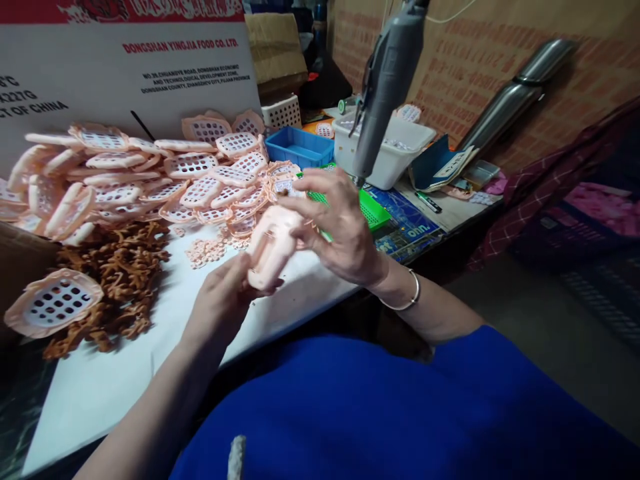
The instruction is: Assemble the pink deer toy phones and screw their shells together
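Note:
A pale pink plastic part [275,247] is in front of me above the white work surface. My left hand [227,287] grips its lower left end, thumb on the near side. At its upper right, my right hand [343,230] has curled fingers, with thumb and fingertips at the part's edge; the exact contact there is blurred. Beyond my right hand hangs a grey electric screwdriver [387,87], tip down. A heap of pink parts with perforated white panels [190,163] lies to the left, and small pink rings [206,250] lie behind my left hand.
Brown branched pieces [120,287] are heaped at the left, with one perforated pink part [63,301] on them. Behind stand a blue tray [299,148], a white bin [415,133] and a green basket [373,210]. A steel flask [520,90] leans against cardboard at the right.

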Tool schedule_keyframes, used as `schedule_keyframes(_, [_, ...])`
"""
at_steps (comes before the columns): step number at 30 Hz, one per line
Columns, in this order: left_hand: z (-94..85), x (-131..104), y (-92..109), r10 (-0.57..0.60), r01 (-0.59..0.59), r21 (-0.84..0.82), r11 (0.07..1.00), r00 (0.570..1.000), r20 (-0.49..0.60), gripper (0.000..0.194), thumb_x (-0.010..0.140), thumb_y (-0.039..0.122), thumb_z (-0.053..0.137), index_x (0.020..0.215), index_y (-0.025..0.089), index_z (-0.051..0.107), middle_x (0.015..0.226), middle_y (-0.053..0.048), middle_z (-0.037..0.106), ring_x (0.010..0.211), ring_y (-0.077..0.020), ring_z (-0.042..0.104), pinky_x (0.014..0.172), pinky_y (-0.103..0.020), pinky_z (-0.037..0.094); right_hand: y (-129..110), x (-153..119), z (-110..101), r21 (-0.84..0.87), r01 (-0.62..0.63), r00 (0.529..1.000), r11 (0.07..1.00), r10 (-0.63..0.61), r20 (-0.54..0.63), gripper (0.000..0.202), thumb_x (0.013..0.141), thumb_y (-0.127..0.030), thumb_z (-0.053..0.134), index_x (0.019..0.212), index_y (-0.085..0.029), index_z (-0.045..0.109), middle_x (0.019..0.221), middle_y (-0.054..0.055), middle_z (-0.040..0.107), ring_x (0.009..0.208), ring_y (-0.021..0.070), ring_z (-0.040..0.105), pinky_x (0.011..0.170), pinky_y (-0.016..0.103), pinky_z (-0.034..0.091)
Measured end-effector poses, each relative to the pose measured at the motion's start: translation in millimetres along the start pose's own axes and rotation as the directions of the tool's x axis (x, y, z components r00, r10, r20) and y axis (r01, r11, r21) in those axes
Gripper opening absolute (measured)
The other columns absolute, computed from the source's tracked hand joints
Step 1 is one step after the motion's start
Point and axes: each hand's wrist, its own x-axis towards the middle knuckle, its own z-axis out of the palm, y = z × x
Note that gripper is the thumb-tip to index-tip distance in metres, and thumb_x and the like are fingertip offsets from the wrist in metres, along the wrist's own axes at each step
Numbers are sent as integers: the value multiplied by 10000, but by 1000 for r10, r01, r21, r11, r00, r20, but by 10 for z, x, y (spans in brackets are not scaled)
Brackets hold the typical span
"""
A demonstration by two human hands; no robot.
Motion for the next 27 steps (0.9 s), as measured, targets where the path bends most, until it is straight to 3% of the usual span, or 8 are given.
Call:
schedule_keyframes(2, [47, 20, 80, -278, 251, -261, 932, 958, -73, 207, 967, 184, 503, 839, 142, 659, 636, -18, 667, 487, -104, 628, 468, -151, 527, -10, -2, -10, 55, 39, 997, 998, -36, -69, 261, 1024, -280, 518, 1238, -213, 651, 1184, 84, 663, 1217, 225, 578, 1109, 470, 417])
schedule_keyframes(4, [63, 29, 122, -380, 334, -346, 877, 922, -74, 278, 1001, 119, 409, 845, 133, 638, 630, -21, 666, 459, -86, 626, 443, -114, 511, -21, -59, 51, 88, 131, 991, 987, -128, -36, 240, 1014, -276, 546, 1220, -226, 658, 1129, 64, 698, 1173, 210, 601, 1065, 456, 456])
schedule_keyframes(7, [68, 8, 111, -382, 357, -358, 863, 924, 2, 353, 1026, 122, 344, 819, 125, 630, 599, -13, 638, 397, -75, 574, 389, -114, 481, -33, -171, 230, 56, 252, 967, 966, -254, 30, 235, 1020, -329, 542, 1176, -221, 681, 1105, 57, 729, 1186, 203, 604, 1060, 471, 472])
schedule_keyframes(11, [106, -40, 65, -363, 363, -381, 850, 929, 75, 395, 1012, 96, 352, 690, 147, 574, 518, 37, 519, 333, -58, 456, 316, -131, 396, -34, -212, 395, 20, 321, 940, 947, -321, 117, 214, 1023, -303, 542, 1152, -220, 690, 1092, 52, 735, 1137, 187, 629, 1060, 476, 488])
schedule_keyframes(16, [172, -69, 43, -349, 358, -399, 844, 932, 97, 291, 926, 59, 522, 653, 152, 559, 519, 53, 494, 362, -49, 452, 330, -123, 390, -21, -154, 372, 11, 414, 902, 910, -412, 132, 210, 1031, -287, 524, 1123, -206, 694, 1032, 43, 726, 1046, 158, 647, 1064, 416, 507])
schedule_keyframes(22, [167, -144, 19, -317, 354, -321, 878, 934, 164, 179, 776, 150, 750, 666, 151, 609, 494, 64, 489, 387, -52, 459, 346, -120, 409, -36, -194, 309, -50, 567, 822, 822, -562, 94, 252, 1025, -339, 535, 1081, -196, 734, 1079, 33, 738, 1136, 164, 658, 1178, 356, 457])
schedule_keyframes(25, [157, -185, 9, -235, 308, -269, 913, 933, 272, 258, 618, 232, 872, 645, 168, 623, 497, 64, 512, 405, -61, 460, 382, -148, 473, -69, -234, 299, -91, 571, 821, 816, -567, 75, 294, 1026, -394, 531, 1091, -197, 739, 1117, -6, 747, 1170, 156, 656, 1214, 354, 427])
schedule_keyframes(27, [157, -192, 2, -219, 301, -223, 927, 919, 327, 313, 563, 316, 912, 644, 180, 643, 481, 61, 501, 427, -77, 482, 419, -169, 516, -103, -263, 300, -47, 579, 809, 814, -566, 162, 316, 1031, -437, 506, 1110, -234, 735, 1144, -22, 746, 1172, 151, 659, 1218, 355, 425])
